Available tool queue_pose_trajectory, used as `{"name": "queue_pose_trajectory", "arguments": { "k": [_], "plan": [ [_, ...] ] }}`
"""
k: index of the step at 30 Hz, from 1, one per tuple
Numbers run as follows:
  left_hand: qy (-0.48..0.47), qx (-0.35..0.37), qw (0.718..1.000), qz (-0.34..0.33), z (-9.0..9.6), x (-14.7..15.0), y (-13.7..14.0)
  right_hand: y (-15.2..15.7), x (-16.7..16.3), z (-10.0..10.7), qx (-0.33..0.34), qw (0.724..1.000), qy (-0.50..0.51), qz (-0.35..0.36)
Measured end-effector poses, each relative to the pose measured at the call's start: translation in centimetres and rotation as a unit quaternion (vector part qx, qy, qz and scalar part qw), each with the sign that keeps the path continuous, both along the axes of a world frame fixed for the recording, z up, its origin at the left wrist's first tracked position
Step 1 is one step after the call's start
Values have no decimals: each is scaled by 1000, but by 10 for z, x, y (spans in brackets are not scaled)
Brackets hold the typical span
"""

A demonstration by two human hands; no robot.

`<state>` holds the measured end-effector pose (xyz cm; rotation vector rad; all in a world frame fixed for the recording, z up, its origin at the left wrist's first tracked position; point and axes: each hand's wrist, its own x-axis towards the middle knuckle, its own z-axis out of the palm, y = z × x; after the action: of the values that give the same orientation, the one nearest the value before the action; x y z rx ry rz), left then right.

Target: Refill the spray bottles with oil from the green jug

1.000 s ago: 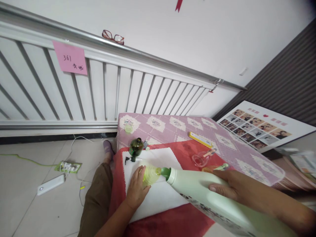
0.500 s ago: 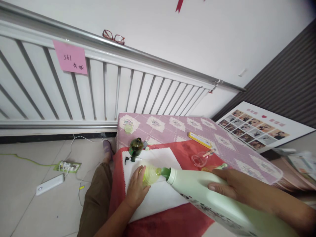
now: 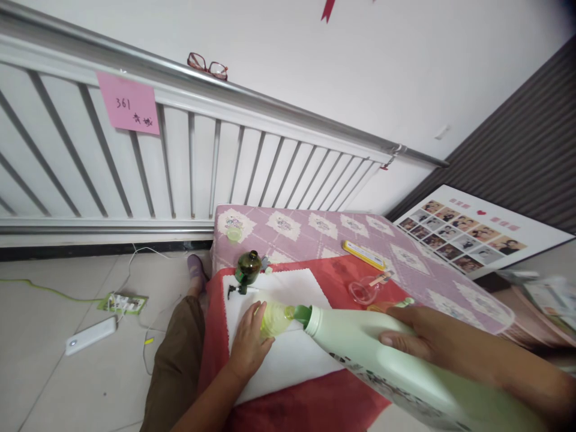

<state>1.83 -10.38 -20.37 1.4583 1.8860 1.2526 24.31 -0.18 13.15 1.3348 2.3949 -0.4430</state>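
My left hand point(image 3: 251, 340) is wrapped round a clear yellow-green bottle point(image 3: 275, 319), held over a white cloth point(image 3: 288, 360). My right hand point(image 3: 414, 336) grips the handle of a large pale green jug point(image 3: 373, 348), tipped so its green spout point(image 3: 302, 314) points left and meets the small bottle's neck. Whether liquid is flowing I cannot make out. Beyond my left hand stands a dark green bottle point(image 3: 248, 267) without its pump. A black pump head point(image 3: 236, 291) lies on the cloth just in front of that bottle.
A red cloth point(image 3: 310, 408) lies beneath the white one on a table with a purple patterned cover point(image 3: 306, 228). Farther right are a yellow case point(image 3: 363, 255) and a clear pink round item point(image 3: 363, 292). A radiator point(image 3: 252, 162) runs behind; a power strip point(image 3: 122, 303) lies on the floor.
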Motion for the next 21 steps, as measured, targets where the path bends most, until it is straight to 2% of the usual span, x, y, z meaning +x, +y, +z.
{"name": "queue_pose_trajectory", "arguments": {
  "k": [4,21],
  "plan": [
    [1,0,1000,-2,0,0,1,-3,-5,6,-61,998,-10,-13],
    [1,-1,1000,1,1,0,-1,5,-4,4,-64,998,12,-8]
  ]
}}
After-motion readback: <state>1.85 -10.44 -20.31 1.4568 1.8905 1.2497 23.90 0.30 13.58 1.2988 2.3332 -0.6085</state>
